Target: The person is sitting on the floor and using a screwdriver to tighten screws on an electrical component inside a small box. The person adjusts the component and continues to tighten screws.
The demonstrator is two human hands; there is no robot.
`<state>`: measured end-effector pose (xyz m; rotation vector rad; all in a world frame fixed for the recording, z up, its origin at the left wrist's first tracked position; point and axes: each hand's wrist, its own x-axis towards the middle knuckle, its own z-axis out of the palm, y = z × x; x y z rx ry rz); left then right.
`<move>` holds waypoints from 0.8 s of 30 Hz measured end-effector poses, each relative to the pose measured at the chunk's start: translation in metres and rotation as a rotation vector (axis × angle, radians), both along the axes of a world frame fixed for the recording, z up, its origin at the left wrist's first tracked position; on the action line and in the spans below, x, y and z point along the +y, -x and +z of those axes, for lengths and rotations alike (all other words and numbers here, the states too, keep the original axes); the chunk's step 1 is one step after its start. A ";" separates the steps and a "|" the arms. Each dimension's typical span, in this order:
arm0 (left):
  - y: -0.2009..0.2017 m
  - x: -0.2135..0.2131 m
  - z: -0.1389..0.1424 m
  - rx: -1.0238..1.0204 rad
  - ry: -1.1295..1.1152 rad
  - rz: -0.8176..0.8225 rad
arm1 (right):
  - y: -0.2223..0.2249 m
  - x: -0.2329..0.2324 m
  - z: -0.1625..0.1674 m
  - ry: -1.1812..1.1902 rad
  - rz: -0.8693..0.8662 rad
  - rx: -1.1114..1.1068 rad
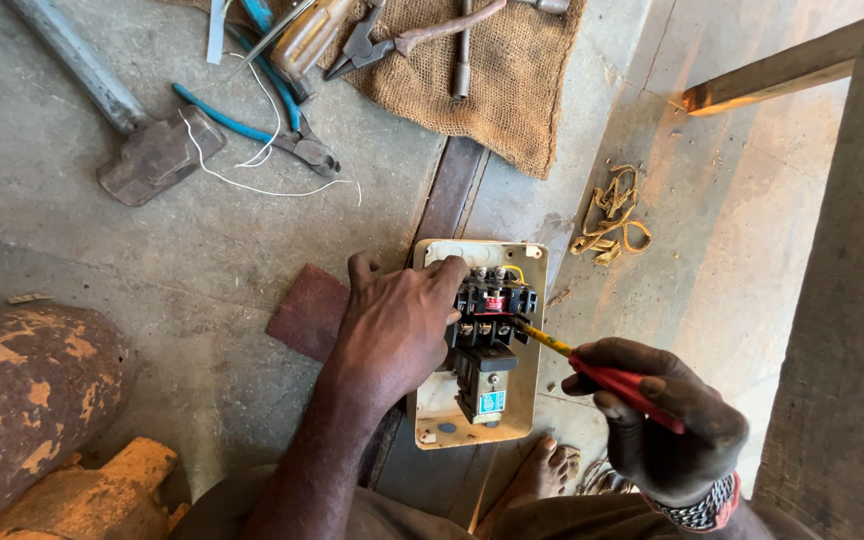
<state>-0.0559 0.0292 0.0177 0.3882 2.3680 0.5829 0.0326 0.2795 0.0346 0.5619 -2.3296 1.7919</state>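
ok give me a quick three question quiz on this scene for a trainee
1. True or false: the right hand holds a screwdriver with a red handle.
2. What does the left hand rest on? A) the hammer B) the black contactor on the cream starter panel C) the burlap cloth
3. Fill in: the screwdriver's tip meets the contactor from the person's ____ side.

Key: 1 true. 2 B. 3 right.
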 end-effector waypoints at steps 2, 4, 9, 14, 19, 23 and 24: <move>-0.001 0.000 0.000 0.018 -0.014 0.013 | 0.007 -0.006 -0.004 -0.067 -0.023 0.110; -0.002 0.000 0.000 0.007 -0.012 0.012 | 0.017 -0.012 -0.007 -0.193 -0.038 0.333; 0.001 0.001 -0.001 -0.039 0.032 -0.041 | 0.035 -0.016 0.007 -0.212 0.092 0.412; 0.000 -0.001 -0.004 0.004 -0.006 -0.020 | 0.022 -0.013 0.023 -0.219 0.151 0.208; -0.005 -0.001 -0.002 0.002 -0.009 0.020 | 0.007 -0.011 0.001 0.013 -0.041 0.018; -0.002 0.000 0.002 -0.034 0.006 0.003 | 0.014 -0.004 0.000 -0.133 0.002 0.238; -0.002 0.000 0.003 -0.014 -0.007 0.011 | 0.018 -0.004 0.002 -0.194 0.037 0.318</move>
